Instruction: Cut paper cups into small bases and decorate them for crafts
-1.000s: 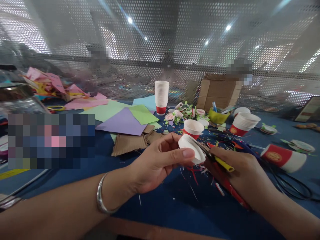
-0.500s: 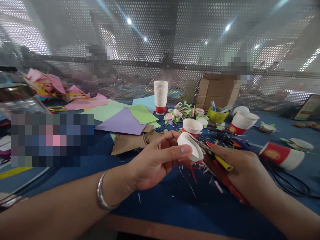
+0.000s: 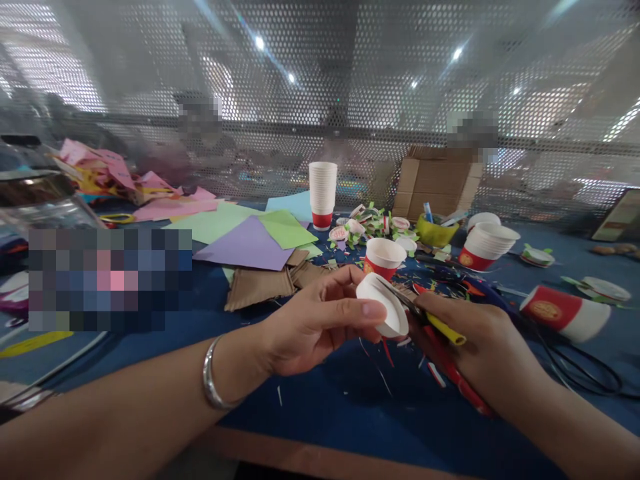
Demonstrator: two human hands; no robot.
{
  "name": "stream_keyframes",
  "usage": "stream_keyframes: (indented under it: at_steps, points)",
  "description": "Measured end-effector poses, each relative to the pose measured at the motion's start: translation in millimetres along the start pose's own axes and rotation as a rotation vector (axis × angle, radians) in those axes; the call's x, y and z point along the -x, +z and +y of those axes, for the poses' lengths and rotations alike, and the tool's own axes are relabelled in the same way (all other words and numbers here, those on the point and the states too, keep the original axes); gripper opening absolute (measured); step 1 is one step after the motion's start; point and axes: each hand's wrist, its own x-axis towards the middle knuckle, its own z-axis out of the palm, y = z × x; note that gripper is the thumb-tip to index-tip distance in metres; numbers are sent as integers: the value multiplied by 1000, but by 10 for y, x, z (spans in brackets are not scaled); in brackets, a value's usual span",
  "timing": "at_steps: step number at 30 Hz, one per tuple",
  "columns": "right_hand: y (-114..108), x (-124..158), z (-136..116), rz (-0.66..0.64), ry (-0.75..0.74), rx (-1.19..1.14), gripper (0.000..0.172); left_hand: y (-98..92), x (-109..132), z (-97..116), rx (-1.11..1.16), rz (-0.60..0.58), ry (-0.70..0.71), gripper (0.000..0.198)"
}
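My left hand (image 3: 320,320), with a silver bangle at the wrist, pinches a shallow white paper cup bottom (image 3: 395,313) between thumb and fingers. Its hollow side is tilted toward me. From the right, my right hand (image 3: 480,340) grips scissors (image 3: 445,327) with red and yellow on the handles. The blade lies across the upper rim of the cup bottom; how far the blades are apart I cannot make out. Just behind stands a red and white paper cup (image 3: 385,253). Thin paper trimmings (image 3: 436,375) lie below my hands on the blue tabletop.
A tall cup stack (image 3: 323,193) stands at the back beside a pile of cut cup bottoms with green paper (image 3: 370,220). Coloured sheets (image 3: 245,243) and cardboard (image 3: 260,290) lie left. To the right are more cups (image 3: 487,247), a tipped cup (image 3: 563,312) and black cable (image 3: 583,373).
The cup bottom has tipped slightly and shifted a little down and right in my left hand. The scissors stay at its rim. The view has moved slightly.
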Motion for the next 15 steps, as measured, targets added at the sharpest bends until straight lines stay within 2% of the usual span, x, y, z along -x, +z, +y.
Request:
stream_keyframes:
  at_steps: [5, 9, 15]
  points:
    - [-13, 8, 2, -82, -44, 6, 36, -24, 12, 8, -36, -4, -28, 39]
    - [-3, -5, 23, -89, -24, 19, 36, -7, 4, -12, -7, -12, 4, 29]
    - [68, -21, 54, -69, -5, 2, 34, -9, -9, -31, 36, 73, 29, 25]
